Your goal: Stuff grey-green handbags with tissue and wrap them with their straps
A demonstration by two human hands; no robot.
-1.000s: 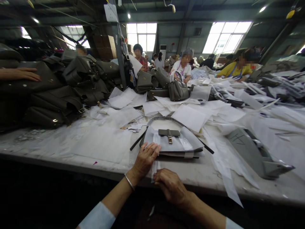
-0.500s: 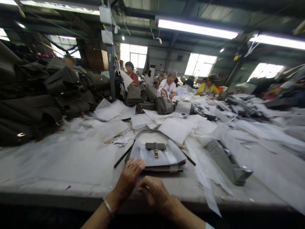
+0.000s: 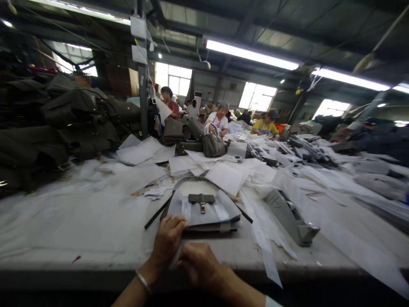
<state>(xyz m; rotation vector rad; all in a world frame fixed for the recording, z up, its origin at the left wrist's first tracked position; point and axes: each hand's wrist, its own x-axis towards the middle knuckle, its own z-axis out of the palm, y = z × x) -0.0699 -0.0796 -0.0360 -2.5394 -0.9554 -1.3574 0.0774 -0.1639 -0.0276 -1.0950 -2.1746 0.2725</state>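
Observation:
A grey handbag wrapped in clear film lies on the worktable, with a dark flap and gold-coloured clasp facing up. Its handle arches away at the far side, and dark strap ends stick out left and right. My left hand, a bangle on its wrist, is at the bag's lower left corner, fingers bent and closed over the edge. Closer to the table's front edge, my right hand is curled, thumb against the fingers, just below the bag. What it may hold is hidden.
A long grey bag piece lies to the right beside strips of white film. White sheets cover the table behind. Dark bags are heaped at left near a post. Several people work farther back.
The view has swung slightly right, so everything sits farther left. The left fingers look more bent at the bag's corner. My right hand is more tightly curled; the bag stays on the table.

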